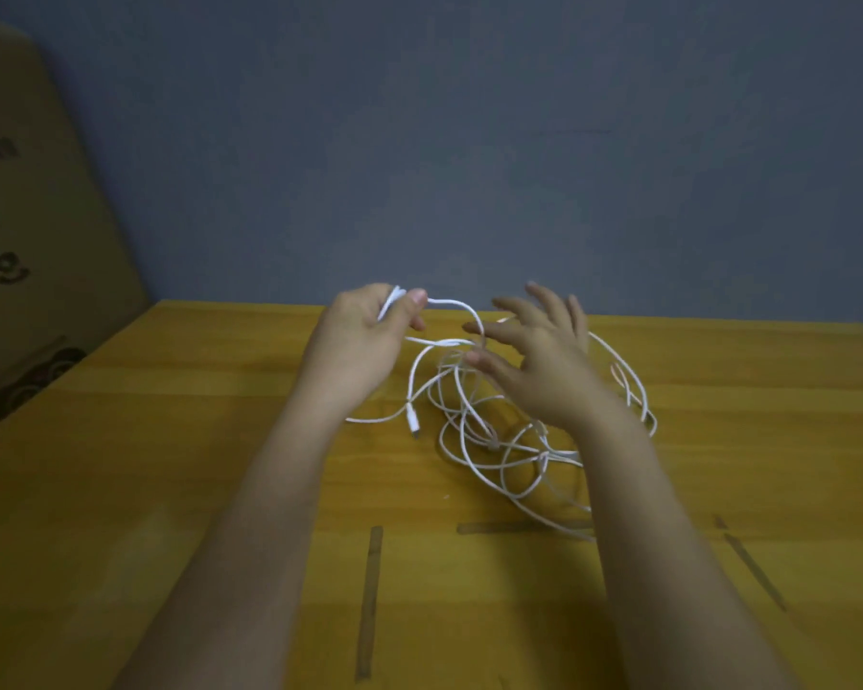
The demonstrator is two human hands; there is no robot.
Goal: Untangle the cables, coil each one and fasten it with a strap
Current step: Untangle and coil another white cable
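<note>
Pinching a short bunch of white cable between thumb and fingers, the left hand (365,336) is raised above the yellow wooden table (180,465), near its far edge. From that pinch a strand arcs to the right and drops into a loose heap of tangled white cables (489,440) lying on the table, nearer the far edge than the near one and a little right of the middle. The right hand (534,361) hovers over the heap with fingers spread and straight, fingertips at the strands; it grips nothing. One plug end (413,420) lies free at the heap's left side. No strap is visible.

The step looks like early untangling. Doing it well probably means following the held strand loop by loop, lifting crossings apart with the spread fingers, and never tugging, since a pull could tighten the knots.
</note>
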